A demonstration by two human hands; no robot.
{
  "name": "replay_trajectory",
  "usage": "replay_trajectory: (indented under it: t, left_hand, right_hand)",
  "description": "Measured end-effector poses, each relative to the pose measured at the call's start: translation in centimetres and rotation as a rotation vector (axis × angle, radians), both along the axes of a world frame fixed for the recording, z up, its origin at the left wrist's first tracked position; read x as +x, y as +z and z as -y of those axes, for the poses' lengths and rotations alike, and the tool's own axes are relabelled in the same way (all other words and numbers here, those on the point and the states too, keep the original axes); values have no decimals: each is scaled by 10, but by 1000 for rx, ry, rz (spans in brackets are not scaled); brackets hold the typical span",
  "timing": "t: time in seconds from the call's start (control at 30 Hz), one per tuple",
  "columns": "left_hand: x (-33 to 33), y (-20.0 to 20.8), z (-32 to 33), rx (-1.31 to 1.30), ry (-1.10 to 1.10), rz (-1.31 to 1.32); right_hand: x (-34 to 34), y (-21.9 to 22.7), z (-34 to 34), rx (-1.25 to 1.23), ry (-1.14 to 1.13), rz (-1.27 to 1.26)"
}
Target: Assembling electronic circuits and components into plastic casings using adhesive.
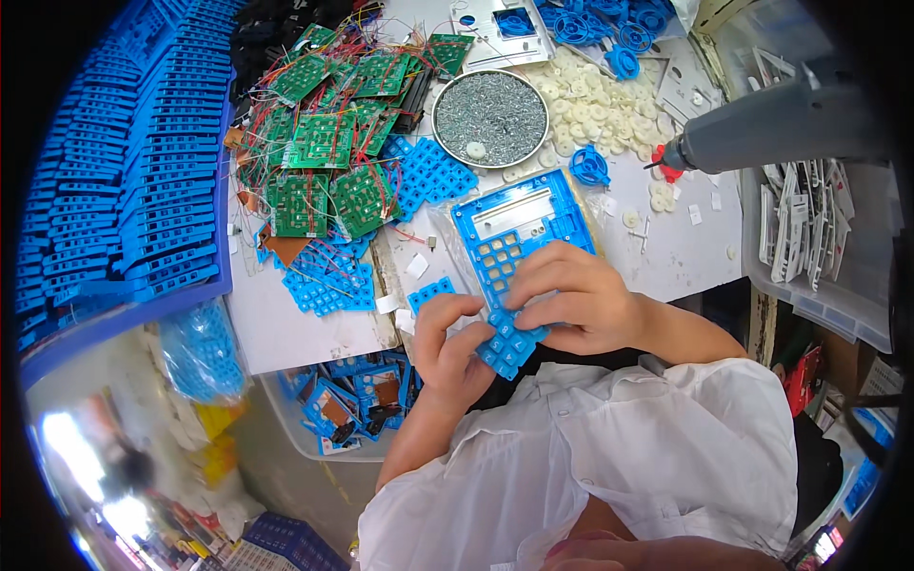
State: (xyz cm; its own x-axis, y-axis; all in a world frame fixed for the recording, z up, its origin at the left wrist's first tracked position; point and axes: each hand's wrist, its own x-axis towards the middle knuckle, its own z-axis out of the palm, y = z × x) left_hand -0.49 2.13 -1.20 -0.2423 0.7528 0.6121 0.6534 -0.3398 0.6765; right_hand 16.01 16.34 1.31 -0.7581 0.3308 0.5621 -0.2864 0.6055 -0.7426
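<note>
A blue rubber keypad (509, 344) with raised keys hangs over the near table edge, between my two hands. My left hand (449, 347) is closed on its left side, thumb and forefinger pinching the edge. Across its upper right part lie the bent fingers of my right hand (576, 300), closed on the keypad too; its thumb is partly hidden. Just beyond is a blue plastic housing (571, 214) with rows of square key holes and a display window. It lies on a clear plastic bag, and my right hand covers its lower right part.
Wired green circuit boards (328, 138) heap at the far left, with blue keypad sheets (433, 176) beside them. A round dish of screws (490, 119) stands at the back near white plastic discs (600, 105). A grey electric screwdriver (762, 124) juts in from the right. Blue housings (143, 162) fill a crate.
</note>
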Motion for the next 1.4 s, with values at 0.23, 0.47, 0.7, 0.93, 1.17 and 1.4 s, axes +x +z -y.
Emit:
replay_trajectory:
  t: [0.23, 0.47, 0.7, 0.93, 1.17, 1.4]
  left_hand:
    - [2, 1, -1, -166, -20, 9]
    - [2, 36, 19, -708, -216, 216]
    - [-14, 6, 22, -530, -25, 93]
    - [-14, -8, 9, -402, 4, -94]
    - [-16, -13, 1, -356, -79, -206]
    - [-20, -3, -7, -389, -141, -297]
  right_hand:
    - [-1, 23, 5, 240, -109, 152]
    - [22, 28, 6, 216, 22, 481]
    - [-5, 3, -33, -450, -50, 670]
    - [-19, -12, -28, -203, -115, 619]
    - [-19, -13, -29, -112, -108, 596]
    - [-17, -8, -30, 248, -279, 444]
